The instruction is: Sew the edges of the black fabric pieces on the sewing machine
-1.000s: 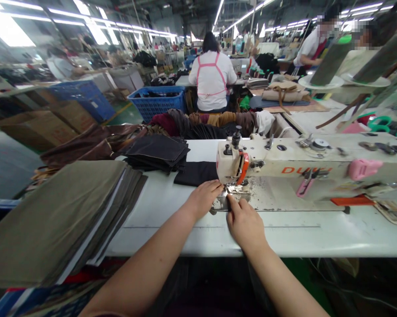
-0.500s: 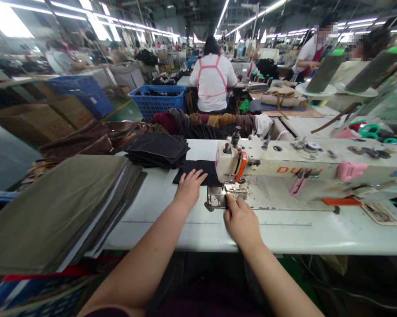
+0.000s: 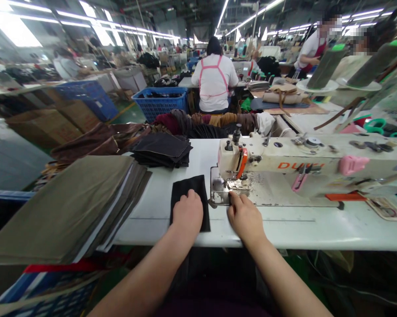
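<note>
My left hand (image 3: 189,212), its fingers curled, rests on a black fabric piece (image 3: 198,185) and grips it. The piece lies flat on the white sewing table (image 3: 277,231), left of the sewing machine (image 3: 271,156) and apart from its needle. My right hand (image 3: 247,216) is closed at the front edge of the metal needle plate (image 3: 220,198), with the fingertips bent together beside the presser foot. Whether anything small is between those fingers is hidden. Behind my left hand sits a stack of black fabric pieces (image 3: 163,149).
Large olive fabric panels (image 3: 72,202) are stacked at the left, overhanging the table's front edge. Pink thread snips (image 3: 299,179) hang on the machine body. Thread cones (image 3: 325,68) stand at the right. Bundled garments (image 3: 214,123) line the far edge, and a person (image 3: 214,79) sits beyond.
My left hand has drawn the black fabric piece away from the machine toward me, and the piece has turned lengthwise. My right hand stays by the needle plate. The view has shifted slightly.
</note>
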`<state>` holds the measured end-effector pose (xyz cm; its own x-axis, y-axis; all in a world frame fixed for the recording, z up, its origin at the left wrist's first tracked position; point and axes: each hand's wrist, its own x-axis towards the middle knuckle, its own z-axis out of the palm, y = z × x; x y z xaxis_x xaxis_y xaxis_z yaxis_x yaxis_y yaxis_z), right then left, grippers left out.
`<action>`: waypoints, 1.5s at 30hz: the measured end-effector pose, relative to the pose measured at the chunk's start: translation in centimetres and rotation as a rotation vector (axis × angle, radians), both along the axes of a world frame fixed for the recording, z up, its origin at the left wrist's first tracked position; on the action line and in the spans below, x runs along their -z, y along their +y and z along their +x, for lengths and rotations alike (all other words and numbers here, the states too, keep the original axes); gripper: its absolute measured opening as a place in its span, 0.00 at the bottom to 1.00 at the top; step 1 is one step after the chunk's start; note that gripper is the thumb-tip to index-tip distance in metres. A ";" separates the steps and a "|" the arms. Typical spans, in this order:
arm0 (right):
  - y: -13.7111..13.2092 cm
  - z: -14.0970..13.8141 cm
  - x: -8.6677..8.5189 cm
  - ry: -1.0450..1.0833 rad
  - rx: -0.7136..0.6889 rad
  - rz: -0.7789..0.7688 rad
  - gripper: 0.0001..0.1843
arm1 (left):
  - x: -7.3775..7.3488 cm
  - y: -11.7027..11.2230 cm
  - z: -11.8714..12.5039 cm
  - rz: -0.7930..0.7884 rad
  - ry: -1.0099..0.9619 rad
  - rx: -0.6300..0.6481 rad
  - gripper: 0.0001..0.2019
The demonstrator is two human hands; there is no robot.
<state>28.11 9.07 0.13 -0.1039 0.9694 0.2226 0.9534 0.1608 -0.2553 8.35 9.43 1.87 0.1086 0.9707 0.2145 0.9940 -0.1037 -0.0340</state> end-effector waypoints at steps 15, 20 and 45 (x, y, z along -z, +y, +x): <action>-3.8 3.1 0.4 0.584 0.073 -0.009 0.11 | 2.8 -0.7 -7.7 -0.006 -0.133 0.354 0.27; -4.6 2.5 -0.5 0.447 0.022 -0.060 0.14 | 4.3 -3.2 -4.5 0.042 -0.058 -0.010 0.38; -1.9 1.9 -1.7 0.428 -0.104 -0.496 0.15 | 3.1 -2.1 -7.2 -0.089 0.004 0.208 0.38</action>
